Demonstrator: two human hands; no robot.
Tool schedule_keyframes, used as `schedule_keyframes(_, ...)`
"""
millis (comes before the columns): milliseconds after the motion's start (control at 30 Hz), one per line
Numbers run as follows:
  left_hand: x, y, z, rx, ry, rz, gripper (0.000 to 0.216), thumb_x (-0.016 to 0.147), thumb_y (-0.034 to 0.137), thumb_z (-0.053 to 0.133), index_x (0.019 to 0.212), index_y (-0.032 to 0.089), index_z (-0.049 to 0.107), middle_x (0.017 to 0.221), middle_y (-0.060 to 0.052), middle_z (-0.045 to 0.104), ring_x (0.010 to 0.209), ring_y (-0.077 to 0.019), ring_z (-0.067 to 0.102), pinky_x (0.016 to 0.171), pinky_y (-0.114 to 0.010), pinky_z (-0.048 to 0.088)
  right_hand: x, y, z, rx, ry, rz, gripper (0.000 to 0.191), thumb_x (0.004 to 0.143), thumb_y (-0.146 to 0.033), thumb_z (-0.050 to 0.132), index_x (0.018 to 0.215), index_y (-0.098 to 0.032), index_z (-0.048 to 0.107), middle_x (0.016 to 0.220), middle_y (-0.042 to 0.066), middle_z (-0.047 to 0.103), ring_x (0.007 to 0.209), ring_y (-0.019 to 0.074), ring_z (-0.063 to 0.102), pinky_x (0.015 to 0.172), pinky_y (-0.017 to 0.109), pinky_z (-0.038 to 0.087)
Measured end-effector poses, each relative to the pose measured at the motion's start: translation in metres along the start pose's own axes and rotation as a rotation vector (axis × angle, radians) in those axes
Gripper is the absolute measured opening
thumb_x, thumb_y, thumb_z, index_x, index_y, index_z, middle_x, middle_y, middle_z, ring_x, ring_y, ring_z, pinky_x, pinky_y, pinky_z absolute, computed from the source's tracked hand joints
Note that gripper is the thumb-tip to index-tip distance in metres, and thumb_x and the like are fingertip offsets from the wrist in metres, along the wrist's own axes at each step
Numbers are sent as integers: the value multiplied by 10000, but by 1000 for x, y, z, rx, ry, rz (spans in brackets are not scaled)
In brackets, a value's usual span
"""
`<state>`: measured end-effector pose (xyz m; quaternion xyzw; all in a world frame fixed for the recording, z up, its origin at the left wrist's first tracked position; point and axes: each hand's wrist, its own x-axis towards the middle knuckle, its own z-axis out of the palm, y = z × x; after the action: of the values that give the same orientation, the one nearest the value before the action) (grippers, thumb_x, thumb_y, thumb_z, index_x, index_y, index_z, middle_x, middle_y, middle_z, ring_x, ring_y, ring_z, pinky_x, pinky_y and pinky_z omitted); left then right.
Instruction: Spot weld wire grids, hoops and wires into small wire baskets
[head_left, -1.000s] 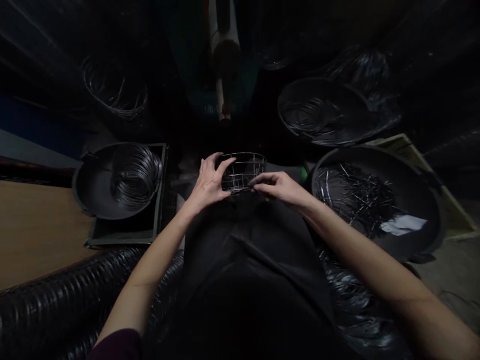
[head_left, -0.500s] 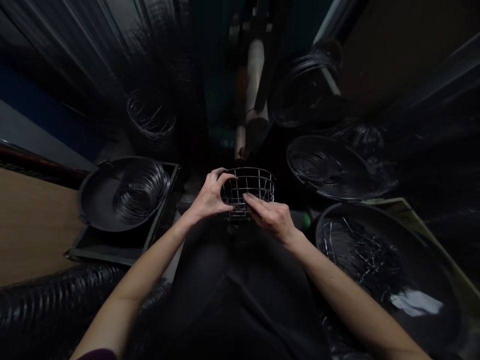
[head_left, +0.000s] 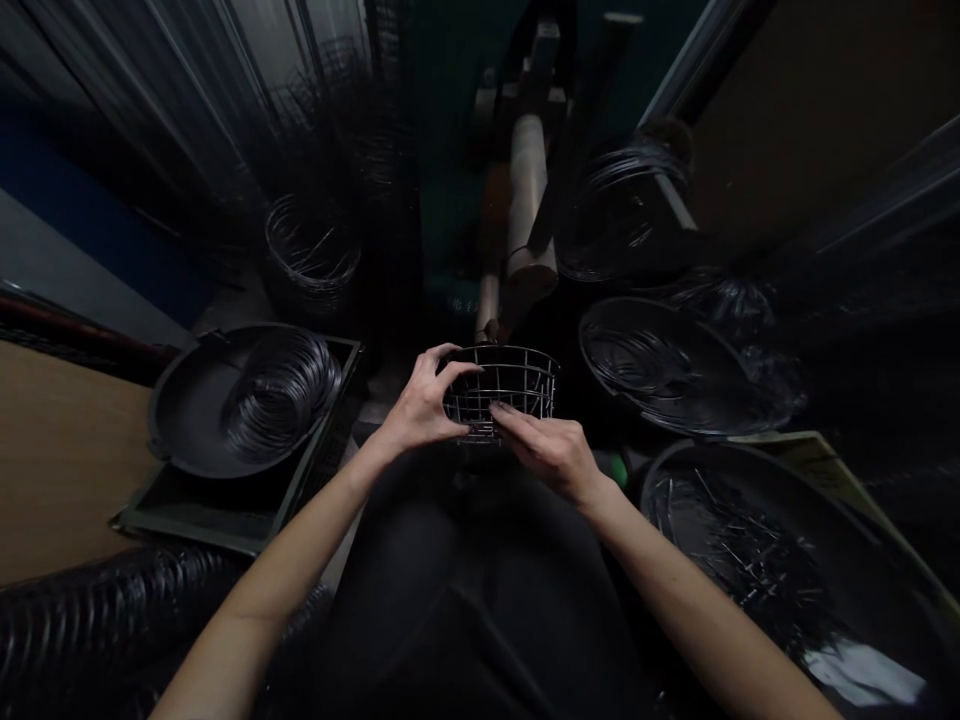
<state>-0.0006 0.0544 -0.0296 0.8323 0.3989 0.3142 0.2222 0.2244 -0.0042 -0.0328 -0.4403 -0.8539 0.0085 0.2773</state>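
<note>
A small round wire basket [head_left: 517, 378] of thin metal rods is in front of me, below the machine's light-coloured cylindrical arm [head_left: 529, 190]. My left hand [head_left: 429, 400] grips its left side, with thumb and fingers curved around the wires. At the near right side, my right hand [head_left: 547, 445] has its fingers pressed together against the basket's wires. Whether a loose piece of wire sits between those fingertips is too dark to tell. The lower part of the basket is partly hidden by both hands.
To the left, a dark basin [head_left: 187, 420] holds a coil of wire rings [head_left: 285, 395]. A basin of short metal rods [head_left: 750, 545] stands at the right, with another basin of rings [head_left: 637, 355] behind it. A long stack of rings [head_left: 97, 610] lies lower left.
Both hands keep nearly the same hold on the basket. The whole view has shifted slightly, so the surroundings appear lower in the picture.
</note>
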Motion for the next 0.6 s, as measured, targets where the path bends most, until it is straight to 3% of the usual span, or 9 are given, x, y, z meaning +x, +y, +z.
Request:
schedule_keyframes(267, 19, -4, 0, -25, -4, -36, 745, 560, 214, 831, 1248, 251, 547, 1380, -117, 399, 1349, -355, 398, 1130, -543, 387, 14, 12, 0, 15, -16, 50, 306, 966, -241, 485, 1178, -249, 705, 1182, 22, 680, 853, 157, 741, 759, 253, 614)
schedule_keyframes(600, 31, -13, -4, -28, -5, -17, 735, 566, 231, 841, 1241, 228, 552, 1328, -111, 431, 1310, -323, 444, 1117, -495, 411, 26, 17, 1, 39, -18, 126, 309, 972, -310, 483, 1182, -262, 704, 1175, 3, 694, 905, 170, 735, 778, 270, 612)
